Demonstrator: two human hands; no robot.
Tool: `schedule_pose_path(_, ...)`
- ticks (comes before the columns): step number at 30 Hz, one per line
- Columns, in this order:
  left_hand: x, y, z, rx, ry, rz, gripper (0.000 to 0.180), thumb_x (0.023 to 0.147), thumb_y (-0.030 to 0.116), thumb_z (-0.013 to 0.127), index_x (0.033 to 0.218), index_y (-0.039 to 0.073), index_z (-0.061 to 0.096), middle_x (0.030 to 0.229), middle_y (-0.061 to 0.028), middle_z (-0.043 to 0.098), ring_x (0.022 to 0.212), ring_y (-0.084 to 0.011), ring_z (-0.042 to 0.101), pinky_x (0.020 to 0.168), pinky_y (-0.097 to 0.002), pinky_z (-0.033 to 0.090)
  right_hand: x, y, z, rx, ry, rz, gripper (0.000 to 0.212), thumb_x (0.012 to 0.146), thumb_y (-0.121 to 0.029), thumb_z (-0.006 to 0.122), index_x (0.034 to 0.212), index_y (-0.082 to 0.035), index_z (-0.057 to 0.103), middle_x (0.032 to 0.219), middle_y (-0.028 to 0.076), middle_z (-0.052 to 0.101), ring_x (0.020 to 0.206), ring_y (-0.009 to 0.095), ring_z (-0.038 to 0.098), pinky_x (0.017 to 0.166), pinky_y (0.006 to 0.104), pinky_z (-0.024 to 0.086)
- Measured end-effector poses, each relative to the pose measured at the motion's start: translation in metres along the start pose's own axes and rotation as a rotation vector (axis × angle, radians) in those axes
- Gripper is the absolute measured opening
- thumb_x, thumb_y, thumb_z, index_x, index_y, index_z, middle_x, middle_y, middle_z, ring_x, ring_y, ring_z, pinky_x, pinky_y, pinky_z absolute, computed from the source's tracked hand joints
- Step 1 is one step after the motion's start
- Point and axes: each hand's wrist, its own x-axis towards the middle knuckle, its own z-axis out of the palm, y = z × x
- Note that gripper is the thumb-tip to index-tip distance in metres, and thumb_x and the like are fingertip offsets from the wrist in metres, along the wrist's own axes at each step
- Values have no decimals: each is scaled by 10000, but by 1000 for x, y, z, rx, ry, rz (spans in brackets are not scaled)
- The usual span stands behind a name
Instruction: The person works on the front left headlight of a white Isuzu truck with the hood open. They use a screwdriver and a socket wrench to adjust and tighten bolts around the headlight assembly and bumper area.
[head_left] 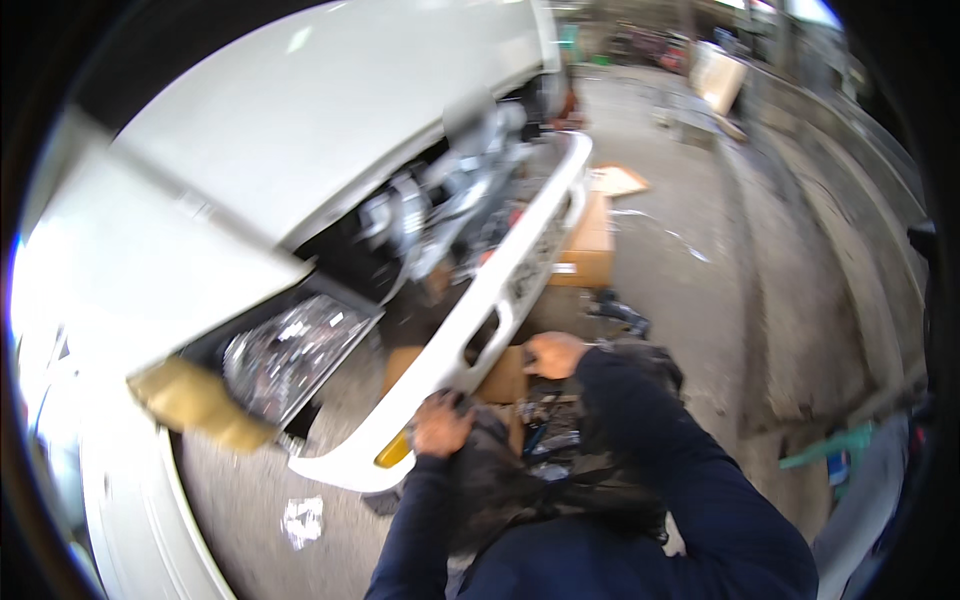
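Note:
A long white vehicle bumper [478, 318] runs slantwise across the middle, with cut-out openings and an amber lamp [393, 450] at its near end. My left hand [442, 426] is at the bumper's near edge, above the lamp, its fingers curled around something small and dark that I cannot make out. To the right of the bumper, my right hand [555, 355] is closed beside a cardboard box flap [503, 378]; what its fingers hold is too blurred to name. Between my arms, an open box holds dark loose parts [550, 440].
A white vehicle body [340, 110] looms on the left, its headlamp [295, 350] and metal front parts [440, 210] exposed. Yellowish padding [195, 405] hangs below the headlamp. A cardboard box [585, 255] stands beyond the bumper. Clear plastic scrap [302, 520] lies on the concrete floor [690, 330].

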Motion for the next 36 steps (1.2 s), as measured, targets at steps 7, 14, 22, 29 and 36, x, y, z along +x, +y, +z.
schedule_pose_path(7,-4,-1,0,-2,-10,-10,608,934,526,585,1398,133,586,1455,-159,531,1361,-361,462,1149,-519,336,-11,-36,-13,-56,-91,30,389,864,-324,748,1040,16,682,981,272,697,984,462,656,865,509,522)
schedule_pose_path(14,-8,-4,-4,-208,17,32,545,900,474,628,1311,118,657,1364,-146,591,1314,-345,496,1117,-515,357,-24,-44,-12,-101,-96,130,375,852,-229,771,1140,0,700,1056,240,720,1020,385,694,906,444,529)
schedule_pose_path(22,-12,-10,-7,-260,38,18,529,899,444,633,1301,101,658,1364,-151,595,1320,-343,498,1114,-512,355,-9,-81,-54,7,20,70,328,822,-192,787,1052,29,706,952,255,715,936,437,689,837,468,541)
schedule_pose_path(29,-9,-7,-4,-230,62,-1,555,894,441,633,1325,91,644,1383,-166,586,1324,-354,499,1136,-515,337,3,-49,-27,68,96,50,368,821,-218,800,1014,73,683,953,290,700,938,466,670,819,489,531)
schedule_pose_path(36,-5,-4,-2,-206,14,-7,562,900,446,628,1345,102,629,1398,-148,578,1340,-355,484,1143,-517,330,-47,-18,24,-99,45,181,329,815,-201,810,986,53,691,923,279,705,929,462,677,806,480,526)
